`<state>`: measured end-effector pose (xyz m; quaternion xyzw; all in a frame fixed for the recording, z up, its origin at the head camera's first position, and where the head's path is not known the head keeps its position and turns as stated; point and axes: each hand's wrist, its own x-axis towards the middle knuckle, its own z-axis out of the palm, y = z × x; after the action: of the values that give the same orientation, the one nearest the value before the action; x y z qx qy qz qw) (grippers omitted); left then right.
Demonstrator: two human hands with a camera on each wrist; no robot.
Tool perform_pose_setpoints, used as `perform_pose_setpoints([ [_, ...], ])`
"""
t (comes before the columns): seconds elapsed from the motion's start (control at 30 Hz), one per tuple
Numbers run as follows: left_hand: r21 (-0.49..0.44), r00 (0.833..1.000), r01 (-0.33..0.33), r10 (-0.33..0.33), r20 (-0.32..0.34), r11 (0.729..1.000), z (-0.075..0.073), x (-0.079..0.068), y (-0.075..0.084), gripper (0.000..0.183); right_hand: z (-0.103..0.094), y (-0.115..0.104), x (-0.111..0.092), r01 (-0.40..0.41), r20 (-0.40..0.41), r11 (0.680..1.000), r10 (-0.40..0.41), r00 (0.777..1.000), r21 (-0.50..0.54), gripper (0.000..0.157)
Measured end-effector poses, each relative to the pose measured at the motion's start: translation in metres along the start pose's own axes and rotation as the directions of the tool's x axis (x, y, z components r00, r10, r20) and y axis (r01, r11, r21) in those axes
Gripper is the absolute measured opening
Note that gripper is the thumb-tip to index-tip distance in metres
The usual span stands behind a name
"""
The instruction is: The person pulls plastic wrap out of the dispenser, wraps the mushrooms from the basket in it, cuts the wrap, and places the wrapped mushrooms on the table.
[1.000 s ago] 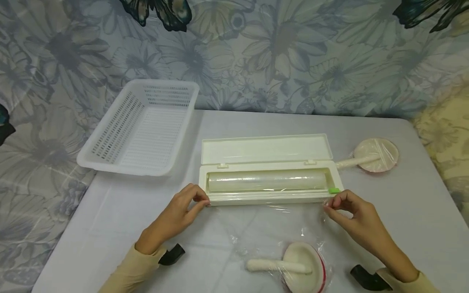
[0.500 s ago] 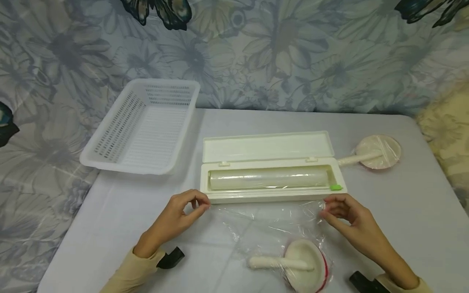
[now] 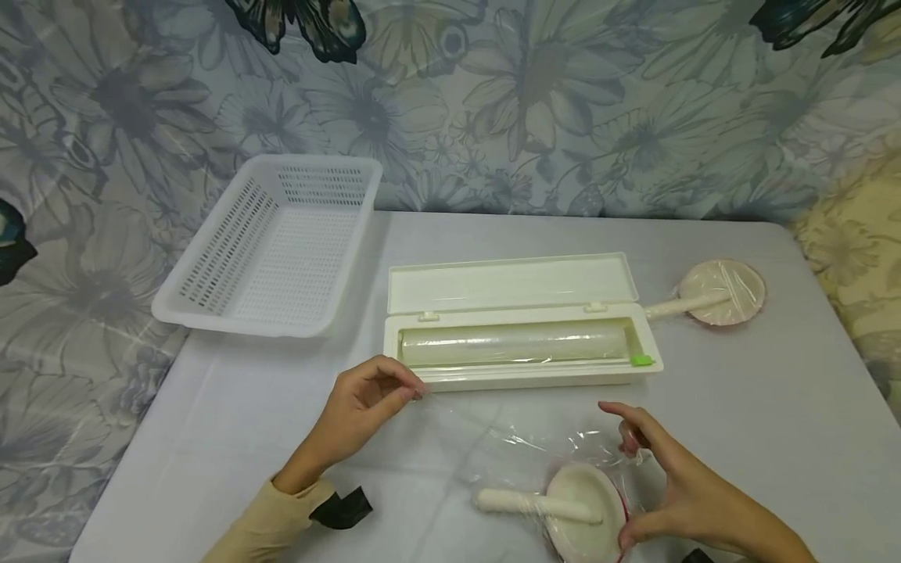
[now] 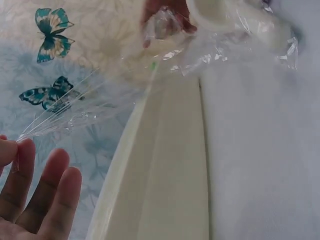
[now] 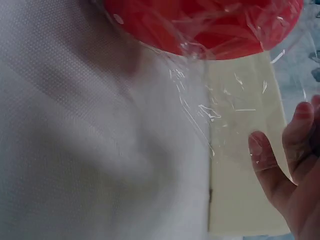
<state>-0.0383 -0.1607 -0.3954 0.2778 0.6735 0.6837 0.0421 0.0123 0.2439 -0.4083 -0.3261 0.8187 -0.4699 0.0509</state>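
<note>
A sheet of clear cling film (image 3: 521,439) stretches loosely over a mortar (image 3: 580,536), pale inside and red outside, at the front of the table. Across the bowl lies a pale pestle (image 3: 517,503). My left hand (image 3: 366,410) pinches a gathered corner of the film between thumb and forefinger; in the left wrist view the film (image 4: 70,120) is drawn into taut strands. My right hand (image 3: 679,489) spreads around the mortar's right side, thumb by the rim and forefinger extended. In the right wrist view film covers the red bowl (image 5: 210,25); firm thumb contact cannot be told.
Behind the hands stands a cling film dispenser (image 3: 521,380), lid raised, a film roll (image 3: 514,346) inside and a green slider (image 3: 642,360) at its right end. A film-covered mortar (image 3: 732,309) with pestle sits back right. A white basket (image 3: 246,322) stands back left.
My right hand has left the film's right corner, moving down and opening beside the mortar. My left hand has shifted slightly right, still pinching film. The film has sagged toward the bowl.
</note>
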Motion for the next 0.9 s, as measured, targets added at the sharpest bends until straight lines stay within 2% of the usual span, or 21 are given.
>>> perform_pose_setpoints([
  [0.07,-0.096,0.999,-0.018,0.022,0.040,0.995,0.002,0.001,0.001,0.010,0.001,-0.003,-0.001,0.000,0.001,0.999,0.000,1.000,-0.036,0.120],
  [0.13,-0.193,0.994,-0.036,0.055,0.093,0.980,0.005,0.002,0.001,0.007,0.000,-0.007,-0.002,-0.015,-0.012,0.998,0.014,1.000,-0.065,0.103],
  [0.23,-0.338,0.979,-0.016,0.083,0.185,0.941,0.009,0.002,0.001,0.007,0.000,-0.011,-0.004,-0.032,-0.015,0.999,0.032,0.999,-0.016,0.060],
  [0.3,-0.428,0.965,0.033,0.083,0.250,0.903,0.013,0.001,0.000,0.009,0.001,-0.011,-0.006,-0.021,-0.001,0.999,0.021,1.000,0.045,0.041],
  [0.4,-0.497,0.935,0.124,0.067,0.349,0.859,0.019,-0.001,-0.002,0.013,0.005,-0.006,-0.010,0.035,0.028,0.986,-0.040,0.999,0.162,0.038],
  [0.43,-0.503,0.923,0.154,0.058,0.381,0.851,0.021,-0.002,-0.003,0.014,0.006,-0.006,-0.011,0.032,0.046,0.982,-0.041,0.998,0.187,0.038],
  [0.5,-0.481,0.898,0.205,0.032,0.439,0.853,0.025,-0.004,-0.005,0.015,0.007,-0.005,-0.012,0.025,0.077,0.976,-0.043,0.996,0.218,0.037],
  [0.6,-0.413,0.852,0.270,-0.016,0.523,0.870,0.032,-0.007,-0.008,0.017,0.007,-0.005,-0.014,-0.016,0.130,0.967,-0.017,0.991,0.253,0.036],
  [0.67,-0.370,0.814,0.309,-0.043,0.579,0.876,0.036,-0.009,-0.010,0.017,0.008,-0.005,-0.015,-0.025,0.149,0.970,-0.012,0.989,0.241,0.039],
  [0.8,-0.276,0.711,0.426,-0.130,0.691,0.862,0.042,-0.010,-0.011,0.018,0.014,-0.002,-0.014,0.028,0.146,0.981,-0.057,0.988,0.194,0.047],
  [0.83,-0.245,0.687,0.445,-0.153,0.710,0.862,0.043,-0.010,-0.010,0.019,0.016,0.000,-0.013,0.066,0.132,0.981,-0.091,0.987,0.181,0.047],
  [0.9,-0.181,0.647,0.475,-0.203,0.735,0.861,0.045,-0.010,-0.010,0.019,0.018,0.003,-0.012,0.114,0.108,0.981,-0.131,0.985,0.158,0.045],
])
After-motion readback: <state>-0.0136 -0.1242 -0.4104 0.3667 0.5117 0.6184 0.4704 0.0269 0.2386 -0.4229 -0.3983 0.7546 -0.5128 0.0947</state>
